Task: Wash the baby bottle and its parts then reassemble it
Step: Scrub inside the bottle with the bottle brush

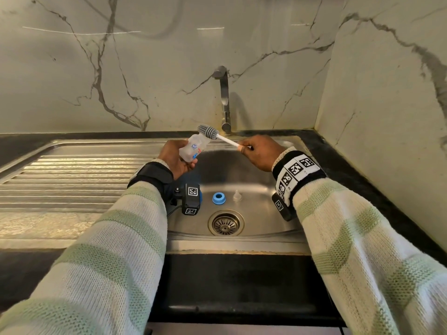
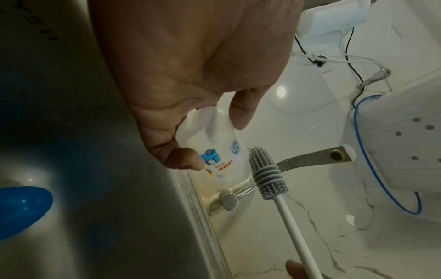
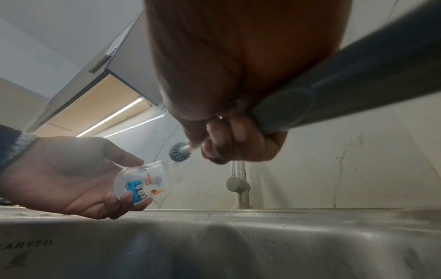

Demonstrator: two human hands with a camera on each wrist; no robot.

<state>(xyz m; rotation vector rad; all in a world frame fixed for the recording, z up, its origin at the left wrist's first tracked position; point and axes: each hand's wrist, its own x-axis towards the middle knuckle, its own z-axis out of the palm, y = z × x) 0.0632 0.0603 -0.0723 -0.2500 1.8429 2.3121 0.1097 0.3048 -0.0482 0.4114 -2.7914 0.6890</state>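
Setting: marble-veined wall panels [image 1: 150,68] stand behind a stainless steel sink [image 1: 261,189] set in a dark countertop [image 1: 350,170]; we see a ribbed draining board [image 1: 72,175] to the left of the basin.
Faucet: a metal faucet [image 1: 225,97] rises at the back rim of the sink, just beyond our hands; no water shows at its spout.
Left hand: our left hand [image 1: 175,157] holds the clear baby bottle [image 1: 193,148] over the left part of the basin; the right wrist view shows the fingers curled under the bottle's base end and the thumb lying along its upper side.
Bottle: it is tilted, open neck pointing up and away toward the faucet, with a blue printed picture and the word SAFARI on its side; it carries no ring and no teat.
Right hand: our right hand [image 1: 260,153] has its fingers closed together round the end of the white handle of a bottle brush [image 1: 219,135], pinching it near the tip.
Brush: the grey silicone bristle head sits just beside the bottle's neck, outside the opening; in the left wrist view the head [image 2: 264,173] lies against the bottle's shoulder, though we cannot tell whether they touch.
Sink floor: a blue screw ring [image 1: 219,198] lies flat near the drain [image 1: 226,222], and a clear silicone teat [image 1: 237,196] stands just beside it to the right, apart from it.
Sleeves: we wear a cream knit with pale green stripes [image 1: 116,250], and bands with black-and-white square markers [image 1: 296,169] wrap the wrists.
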